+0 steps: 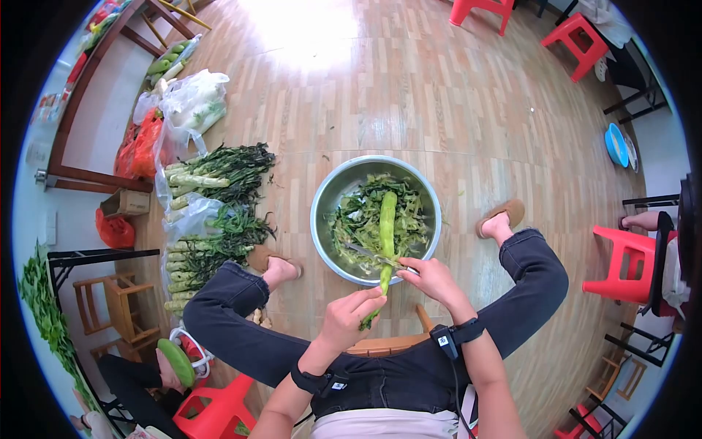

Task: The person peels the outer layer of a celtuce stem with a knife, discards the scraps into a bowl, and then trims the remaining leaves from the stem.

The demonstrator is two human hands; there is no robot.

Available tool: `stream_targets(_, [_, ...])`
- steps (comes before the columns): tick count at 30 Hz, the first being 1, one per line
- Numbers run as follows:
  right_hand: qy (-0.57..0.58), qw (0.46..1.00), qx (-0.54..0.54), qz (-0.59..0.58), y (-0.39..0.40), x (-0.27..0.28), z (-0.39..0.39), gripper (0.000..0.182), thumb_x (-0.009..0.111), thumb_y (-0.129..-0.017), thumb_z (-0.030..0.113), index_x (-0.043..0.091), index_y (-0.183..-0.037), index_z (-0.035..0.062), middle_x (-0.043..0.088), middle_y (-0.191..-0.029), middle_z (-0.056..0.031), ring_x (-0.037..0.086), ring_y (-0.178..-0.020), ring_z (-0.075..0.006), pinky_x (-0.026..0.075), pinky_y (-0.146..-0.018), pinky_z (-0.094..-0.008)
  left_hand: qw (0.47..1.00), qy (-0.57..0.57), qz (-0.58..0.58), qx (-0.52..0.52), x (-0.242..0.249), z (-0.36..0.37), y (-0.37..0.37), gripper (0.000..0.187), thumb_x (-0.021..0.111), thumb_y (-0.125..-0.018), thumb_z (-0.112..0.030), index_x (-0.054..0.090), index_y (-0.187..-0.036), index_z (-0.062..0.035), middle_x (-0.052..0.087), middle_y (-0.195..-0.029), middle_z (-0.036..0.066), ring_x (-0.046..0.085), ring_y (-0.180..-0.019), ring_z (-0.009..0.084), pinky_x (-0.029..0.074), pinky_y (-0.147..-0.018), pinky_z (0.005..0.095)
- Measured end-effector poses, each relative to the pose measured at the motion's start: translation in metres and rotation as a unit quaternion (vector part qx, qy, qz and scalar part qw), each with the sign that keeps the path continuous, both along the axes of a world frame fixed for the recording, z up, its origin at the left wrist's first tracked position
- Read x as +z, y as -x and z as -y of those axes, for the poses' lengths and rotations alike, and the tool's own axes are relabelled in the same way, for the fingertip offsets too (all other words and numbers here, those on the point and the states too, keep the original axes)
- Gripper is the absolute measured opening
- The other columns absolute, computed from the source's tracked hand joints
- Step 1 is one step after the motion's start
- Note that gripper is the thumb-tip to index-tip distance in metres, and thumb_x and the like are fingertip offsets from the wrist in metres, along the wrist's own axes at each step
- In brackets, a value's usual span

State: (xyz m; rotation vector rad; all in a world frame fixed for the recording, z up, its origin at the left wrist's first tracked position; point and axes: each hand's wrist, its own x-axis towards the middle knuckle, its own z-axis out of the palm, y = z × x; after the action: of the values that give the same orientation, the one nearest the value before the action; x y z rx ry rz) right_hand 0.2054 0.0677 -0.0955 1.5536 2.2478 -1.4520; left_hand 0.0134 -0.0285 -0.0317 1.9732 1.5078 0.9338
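Two bare hands are working near the round steel bowl [314, 219]: the left [351, 320] is pinching a long green stem's [388, 219] thin end, its thick end reaching over the bowl; the right [431, 280] is gripping a metal-bladed knife [365, 253] across it, apparently paring. Any stroke would be needing fingertips off the edge. Wood-patterned floor [409, 110] is stretching beyond.

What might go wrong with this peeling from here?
The knife in the right hand is near the left hand, so a slip might nick fingers. The stalk, gripped only at its leafy end, could twist or drop into the peelings in the metal bowl.
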Motion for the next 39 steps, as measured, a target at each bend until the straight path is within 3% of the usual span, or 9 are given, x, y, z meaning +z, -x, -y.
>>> stream_targets(3, [-0.003, 1.0, 0.0, 0.001, -0.003, -0.003, -0.001, 0.039, 0.057, -0.083, 0.041, 0.062, -0.111, 0.0163, 0.066, -0.082, -0.0134, 0.063, -0.079, -0.0313, 0.049, -0.071, -0.0399, 1.0, 0.005, 0.001, -0.005, 0.0, 0.002, -0.001, 0.027, 0.068, -0.064, 0.001, 0.062, -0.09, -0.0055, 0.066, -0.094, 0.009, 0.065, -0.077, 0.0232, 0.053, -0.062, 0.0302])
stream_targets(8, [0.11, 0.994, 0.003, -0.02, -0.004, 0.02, -0.005, 0.04, 0.057, -0.083, 0.042, 0.062, -0.111, 0.0146, 0.066, -0.084, -0.0128, 0.063, -0.081, -0.0309, 0.049, -0.072, -0.0395, 1.0, -0.005, -0.005, 0.011, 0.001, 0.002, 0.005, 0.027, 0.068, -0.064, 0.001, 0.062, -0.089, -0.0055, 0.066, -0.095, 0.009, 0.065, -0.079, 0.0234, 0.053, -0.063, 0.0302])
stream_targets(9, [0.111, 0.994, 0.003, -0.02, -0.003, 0.019, -0.004, 0.04, 0.057, -0.083, 0.042, 0.062, -0.111, 0.0146, 0.066, -0.084, -0.0128, 0.063, -0.081, -0.0309, 0.049, -0.072, -0.0395, 1.0, -0.001, -0.004, 0.01, -0.001, 0.002, 0.005, 0.031, 0.068, -0.062, 0.001, 0.062, -0.092, -0.0061, 0.065, -0.097, 0.009, 0.065, -0.081, 0.0229, 0.053, -0.065, 0.0308])
stream_targets(11, [0.001, 1.0, 0.014, 0.01, -0.003, 0.012, -0.003, 0.039, 0.058, -0.082, 0.042, 0.063, -0.11, 0.0149, 0.066, -0.082, -0.0124, 0.063, -0.079, -0.0302, 0.048, -0.07, -0.0392, 1.0, 0.003, 0.0, 0.004, -0.003, 0.002, 0.004, 0.034, 0.069, -0.061, 0.0, 0.062, -0.094, -0.0067, 0.064, -0.099, 0.008, 0.064, -0.084, 0.0225, 0.054, -0.067, 0.0315])
stream_targets(14, [-0.012, 1.0, 0.008, 0.004, -0.006, 0.003, -0.004, 0.038, 0.059, -0.082, 0.041, 0.063, -0.11, 0.0149, 0.066, -0.08, -0.0122, 0.063, -0.077, -0.0296, 0.048, -0.069, -0.039, 1.0, 0.01, -0.005, -0.005, -0.001, 0.002, 0.004, 0.034, 0.068, -0.061, 0.0, 0.062, -0.094, -0.0064, 0.064, -0.098, 0.008, 0.064, -0.084, 0.0222, 0.054, -0.067, 0.0313])
stream_targets(20, [0.078, 0.997, 0.018, -0.015, -0.005, 0.027, -0.008, 0.037, 0.058, -0.082, 0.04, 0.063, -0.11, 0.0154, 0.066, -0.08, -0.0117, 0.063, -0.077, -0.0297, 0.048, -0.069, -0.0386, 1.0, -0.004, -0.005, 0.009, -0.002, 0.001, 0.006, 0.032, 0.068, -0.061, -0.001, 0.062, -0.093, -0.006, 0.064, -0.098, 0.007, 0.064, -0.084, 0.022, 0.054, -0.067, 0.0309])
stream_targets(27, [0.008, 0.999, 0.032, -0.029, -0.002, 0.015, -0.005, 0.037, 0.06, -0.083, 0.037, 0.063, -0.11, 0.0119, 0.063, -0.074, -0.0151, 0.062, -0.071, -0.0301, 0.047, -0.065, -0.0369, 1.0, -0.008, 0.0, 0.002, -0.003, 0.0, 0.004, 0.032, 0.068, -0.061, 0.0, 0.062, -0.092, -0.0053, 0.065, -0.097, 0.009, 0.065, -0.084, 0.0218, 0.054, -0.067, 0.0308])
stream_targets(29, [0.016, 0.999, 0.036, 0.008, 0.0, 0.019, -0.005, 0.036, 0.057, -0.083, 0.041, 0.063, -0.11, 0.0177, 0.066, -0.079, -0.0116, 0.063, -0.078, -0.0303, 0.048, -0.07, -0.0397, 1.0, -0.004, 0.0, 0.003, -0.003, 0.001, 0.004, 0.031, 0.068, -0.061, 0.0, 0.062, -0.092, -0.0052, 0.065, -0.096, 0.009, 0.065, -0.084, 0.0218, 0.054, -0.067, 0.0308])
stream_targets(39, [0.018, 1.0, 0.005, 0.009, -0.002, -0.003, -0.008, 0.036, 0.057, -0.083, 0.041, 0.063, -0.11, 0.0186, 0.066, -0.078, -0.0122, 0.063, -0.077, -0.0311, 0.049, -0.07, -0.0414, 1.0, 0.001, 0.013, -0.006, -0.004, 0.0, 0.0, 0.029, 0.068, -0.063, 0.001, 0.062, -0.09, -0.0053, 0.066, -0.096, 0.009, 0.065, -0.082, 0.0233, 0.054, -0.065, 0.0304])
